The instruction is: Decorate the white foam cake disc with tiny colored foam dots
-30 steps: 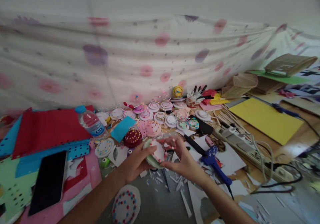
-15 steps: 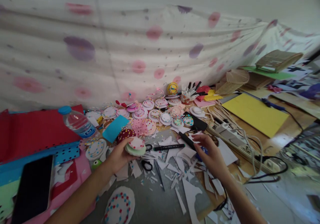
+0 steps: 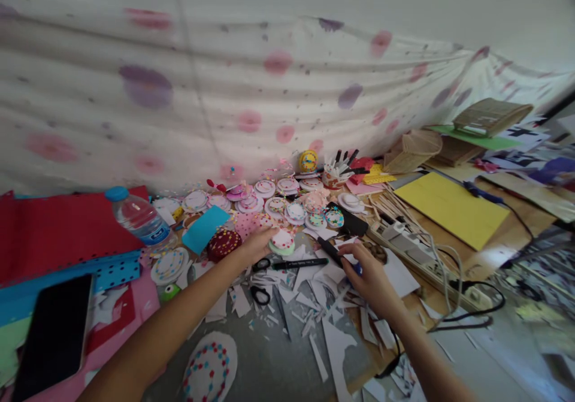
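My left hand (image 3: pixel 260 245) reaches toward the back, its fingers closed on the left edge of a small layered paper disc (image 3: pixel 282 240), white with red dots over pale green. Rows of similar decorated discs (image 3: pixel 295 212) lie just beyond it. My right hand (image 3: pixel 366 273) is closed around a black and blue tool (image 3: pixel 330 249) that looks like a glue gun; its grip is partly hidden by my fingers. Between the hands lie a black marker pen (image 3: pixel 300 263) and black-handled scissors (image 3: pixel 260 295). An oval white piece with red and blue beads (image 3: pixel 211 366) lies near the front.
White paper scraps (image 3: pixel 335 342) litter the grey mat. At left are a water bottle (image 3: pixel 141 219), a phone (image 3: pixel 54 336) and red sheets (image 3: pixel 67 228). To the right stand a power strip (image 3: pixel 404 246) with cables and a yellow board (image 3: pixel 451 207). A pen cup (image 3: pixel 335 174) stands behind.
My left hand has moved away from me and to the right with the paper disc, toward the other discs. My right hand has closed more around the tool.
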`<state>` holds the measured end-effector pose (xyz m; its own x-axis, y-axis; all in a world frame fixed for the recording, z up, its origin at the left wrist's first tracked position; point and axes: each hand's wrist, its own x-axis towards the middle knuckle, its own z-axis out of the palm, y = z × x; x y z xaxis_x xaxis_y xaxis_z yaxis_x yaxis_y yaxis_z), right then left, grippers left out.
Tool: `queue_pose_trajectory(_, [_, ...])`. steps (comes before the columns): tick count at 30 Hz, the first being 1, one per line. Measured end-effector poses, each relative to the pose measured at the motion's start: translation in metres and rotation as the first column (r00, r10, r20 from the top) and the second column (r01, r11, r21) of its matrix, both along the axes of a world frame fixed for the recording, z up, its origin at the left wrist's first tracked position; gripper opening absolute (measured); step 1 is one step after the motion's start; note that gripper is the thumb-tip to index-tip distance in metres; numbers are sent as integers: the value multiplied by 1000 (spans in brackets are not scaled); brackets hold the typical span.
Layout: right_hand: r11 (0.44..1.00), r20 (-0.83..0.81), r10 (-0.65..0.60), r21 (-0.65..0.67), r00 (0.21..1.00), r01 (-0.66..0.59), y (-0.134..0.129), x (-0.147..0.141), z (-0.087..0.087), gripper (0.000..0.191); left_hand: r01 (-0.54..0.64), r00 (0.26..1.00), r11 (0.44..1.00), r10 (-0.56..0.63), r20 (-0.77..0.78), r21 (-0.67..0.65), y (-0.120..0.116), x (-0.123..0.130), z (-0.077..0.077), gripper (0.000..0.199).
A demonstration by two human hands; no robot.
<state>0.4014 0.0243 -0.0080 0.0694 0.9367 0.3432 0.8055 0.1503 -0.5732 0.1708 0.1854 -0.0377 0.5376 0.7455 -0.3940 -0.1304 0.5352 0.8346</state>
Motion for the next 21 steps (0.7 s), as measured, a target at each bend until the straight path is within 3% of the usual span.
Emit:
queue_pose_trajectory(6, [989,164,-49,-127,985,70,28,8,-10,17,81,984,985,-54,-172,154,8,17,-15,25])
queue_pose_trajectory(11, [960,245,-50,-255,968,114,73,12,-14,17,88,965,925,13,-262,370,12,17,-9,23])
queue_pose_trajectory(17, [919,381,79,-385,921,81,112,10,-12,23,107,947,820,89,-309,563,8,7,24,13])
queue_pose_trajectory(21, [916,445,105,-391,889,87,115,11,-9,26,89,943,756,145,-298,649,-8,-26,59,24])
